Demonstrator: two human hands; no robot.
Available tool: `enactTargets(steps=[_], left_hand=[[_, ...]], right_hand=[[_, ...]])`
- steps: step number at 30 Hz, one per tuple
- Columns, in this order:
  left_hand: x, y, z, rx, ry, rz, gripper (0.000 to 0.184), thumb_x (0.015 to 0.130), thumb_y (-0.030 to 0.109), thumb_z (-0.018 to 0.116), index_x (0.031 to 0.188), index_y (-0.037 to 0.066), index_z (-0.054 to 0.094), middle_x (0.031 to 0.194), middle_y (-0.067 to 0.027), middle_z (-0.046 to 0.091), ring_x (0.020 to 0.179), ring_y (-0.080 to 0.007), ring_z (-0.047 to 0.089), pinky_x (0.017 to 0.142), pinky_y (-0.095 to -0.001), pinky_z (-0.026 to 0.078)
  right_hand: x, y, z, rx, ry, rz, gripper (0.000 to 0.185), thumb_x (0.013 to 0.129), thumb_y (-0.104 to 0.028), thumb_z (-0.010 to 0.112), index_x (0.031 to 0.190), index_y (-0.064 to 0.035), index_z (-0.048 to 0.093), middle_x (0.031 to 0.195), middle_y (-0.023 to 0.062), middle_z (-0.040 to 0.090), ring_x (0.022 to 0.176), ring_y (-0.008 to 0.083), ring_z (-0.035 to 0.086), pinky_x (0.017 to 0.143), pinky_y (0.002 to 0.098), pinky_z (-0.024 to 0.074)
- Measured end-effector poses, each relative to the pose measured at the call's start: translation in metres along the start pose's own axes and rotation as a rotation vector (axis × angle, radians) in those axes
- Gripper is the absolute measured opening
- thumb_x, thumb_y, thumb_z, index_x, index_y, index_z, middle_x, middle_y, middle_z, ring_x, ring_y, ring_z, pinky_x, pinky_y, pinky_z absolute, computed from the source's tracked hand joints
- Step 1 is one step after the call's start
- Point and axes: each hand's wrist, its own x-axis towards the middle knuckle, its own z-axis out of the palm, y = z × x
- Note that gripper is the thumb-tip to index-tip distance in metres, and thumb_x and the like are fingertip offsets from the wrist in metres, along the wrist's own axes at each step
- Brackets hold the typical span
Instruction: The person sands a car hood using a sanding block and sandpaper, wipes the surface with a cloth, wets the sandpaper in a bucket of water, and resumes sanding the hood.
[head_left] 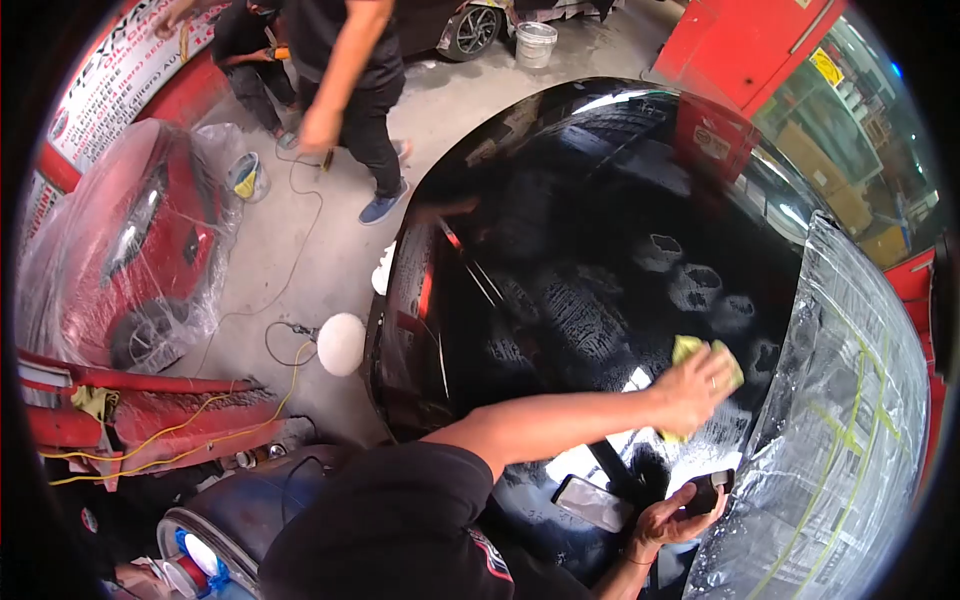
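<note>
My left hand (695, 388) presses a yellow cloth (735, 372) onto a glossy black car panel (520, 220), fingers bent over it. The cloth shows past the fingertips and below the palm. Nearer my body, my right hand (672, 522) is wrapped round a small dark object (708, 494) with a greyish end; its kind is unclear. Hazy whitish smears (585, 318) and several dull round patches (695, 287) mark the panel beyond the cloth. A phone (593, 503) lies on the panel to the left of my right hand.
Plastic sheeting with masking tape (830, 430) covers the car on the right. To the left stand a plastic-wrapped red car (130, 240), a bucket (248, 180) and a white round object (342, 345). Cords (300, 225) cross the floor. Two other people (355, 90) are behind.
</note>
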Motion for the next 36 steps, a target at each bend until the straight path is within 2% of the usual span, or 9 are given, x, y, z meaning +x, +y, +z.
enactTargets(steps=[4,9,11,14,17,20,23,31,36], left_hand=[[-0.033,0.013,0.003,-0.119,0.013,0.090,0.063,0.079,0.025,0.061,0.137,0.002,0.057,0.149,-0.0199,0.048,0.143,-0.0379,0.036,0.119,-0.0551,0.025],[-0.113,-0.102,-0.110,0.241,0.021,-0.254,0.053,0.085,0.026,0.059,0.132,0.001,0.058,0.138,-0.0209,0.054,0.136,-0.0404,0.042,0.118,-0.0525,0.029],[-0.129,-0.181,-0.143,0.491,-0.191,-0.503,0.054,0.090,0.031,0.056,0.137,0.004,0.055,0.144,-0.0210,0.049,0.140,-0.0440,0.035,0.117,-0.0532,0.028],[-0.154,-0.290,-0.135,0.364,-0.068,-0.841,0.055,0.098,0.040,0.044,0.148,0.016,0.047,0.158,-0.0184,0.032,0.147,-0.0419,0.022,0.117,-0.0566,0.025],[-0.125,-0.284,-0.119,0.490,-0.021,-1.019,0.056,0.100,0.043,0.040,0.151,0.020,0.044,0.156,-0.0168,0.036,0.143,-0.0441,0.028,0.117,-0.0566,0.025],[-0.094,-0.210,-0.113,0.485,-0.112,-0.725,0.052,0.097,0.042,0.045,0.145,0.022,0.052,0.145,-0.0209,0.044,0.134,-0.0409,0.038,0.110,-0.0555,0.034],[-0.065,-0.144,-0.089,0.385,0.021,-0.363,0.045,0.083,0.031,0.056,0.114,-0.001,0.062,0.124,-0.0229,0.057,0.121,-0.0407,0.049,0.103,-0.0516,0.040],[-0.073,-0.003,-0.030,0.149,0.027,-0.223,0.059,0.088,0.031,0.060,0.142,0.007,0.054,0.148,-0.0179,0.047,0.143,-0.0388,0.034,0.117,-0.0570,0.025],[-0.104,0.023,-0.070,0.054,0.019,-0.060,0.063,0.080,0.028,0.067,0.138,0.006,0.057,0.143,-0.0163,0.051,0.141,-0.0381,0.037,0.115,-0.0545,0.030]], right_hand=[[0.001,0.002,0.000,-0.019,0.013,-0.045,0.037,0.096,-0.005,0.064,0.127,0.0089,0.051,0.127,0.0257,0.058,0.117,0.0449,0.055,0.103,0.0557,0.0414],[0.000,-0.005,0.000,0.040,-0.057,0.031,0.040,0.093,-0.004,0.068,0.128,0.0090,0.053,0.125,0.0264,0.059,0.116,0.0436,0.055,0.105,0.0525,0.0394],[0.000,-0.007,0.007,0.099,-0.064,0.080,0.040,0.092,-0.003,0.068,0.127,0.0088,0.055,0.125,0.0276,0.059,0.116,0.0438,0.056,0.105,0.0506,0.0400],[0.005,-0.022,0.014,0.108,-0.161,0.067,0.041,0.089,-0.002,0.070,0.127,0.0063,0.056,0.125,0.0280,0.059,0.117,0.0439,0.057,0.104,0.0489,0.0424],[0.008,-0.028,0.018,0.123,-0.174,0.031,0.043,0.089,-0.002,0.070,0.129,0.0038,0.055,0.126,0.0286,0.058,0.118,0.0452,0.057,0.103,0.0485,0.0442],[0.008,-0.028,0.021,0.123,-0.185,0.094,0.044,0.090,-0.003,0.070,0.130,0.0029,0.055,0.127,0.0286,0.057,0.118,0.0455,0.057,0.103,0.0488,0.0443],[0.005,-0.029,0.021,0.159,-0.194,0.116,0.041,0.092,-0.004,0.068,0.130,0.0041,0.056,0.130,0.0290,0.057,0.121,0.0435,0.056,0.106,0.0470,0.0420],[-0.001,-0.015,0.032,0.206,-0.098,0.022,0.038,0.095,-0.005,0.066,0.130,0.0064,0.056,0.130,0.0267,0.059,0.121,0.0412,0.057,0.106,0.0470,0.0438],[0.006,-0.022,0.024,0.199,-0.061,-0.033,0.036,0.095,-0.005,0.066,0.128,0.0058,0.058,0.129,0.0268,0.059,0.120,0.0407,0.058,0.104,0.0465,0.0449]])
